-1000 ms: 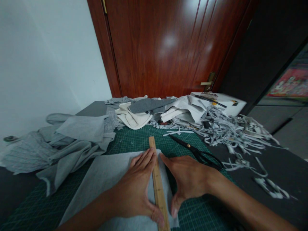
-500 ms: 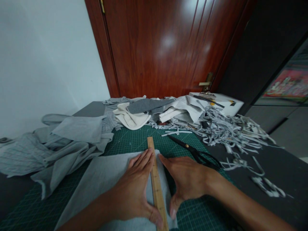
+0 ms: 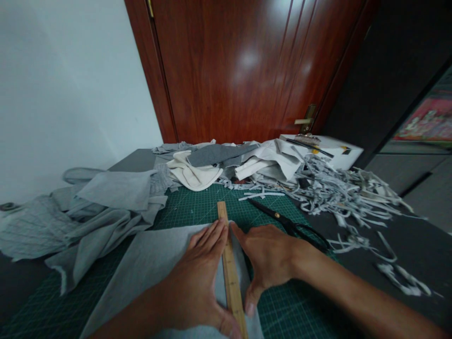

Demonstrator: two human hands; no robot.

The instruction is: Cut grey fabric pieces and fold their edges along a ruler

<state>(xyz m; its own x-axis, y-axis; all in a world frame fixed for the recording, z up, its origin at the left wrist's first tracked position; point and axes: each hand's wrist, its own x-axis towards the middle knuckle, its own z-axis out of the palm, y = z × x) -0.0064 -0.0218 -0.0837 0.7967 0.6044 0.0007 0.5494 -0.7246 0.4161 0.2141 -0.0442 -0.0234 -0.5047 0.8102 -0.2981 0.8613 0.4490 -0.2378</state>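
A light grey cloth (image 3: pixel 151 254) lies flat on the green cutting mat (image 3: pixel 289 306), with a wooden ruler (image 3: pixel 231 278) along its right part. My left hand (image 3: pixel 201 273) presses on the cloth and ruler, fingertips at the ruler's upper part and thumb spread toward its near end. Right of the ruler, my right hand (image 3: pixel 270 259) rests with index finger and thumb apart, both tips touching the cloth's right edge strip. Its other fingers are bent and partly hidden. Black scissors (image 3: pixel 278 216) lie on the mat beyond my right hand.
Crumpled grey fabric (image 3: pixel 116 193) is piled at the left. Cream and grey cloth pieces (image 3: pixel 197 172) lie along the back. Thin fabric strips (image 3: pixel 332 188) are heaped at the right, near a white box (image 3: pixel 342 148). A brown door (image 3: pixel 229 70) stands behind.
My right hand has shifted slightly left, nearer the ruler. My left hand stays on the ruler and cloth. The view has turned very slightly.
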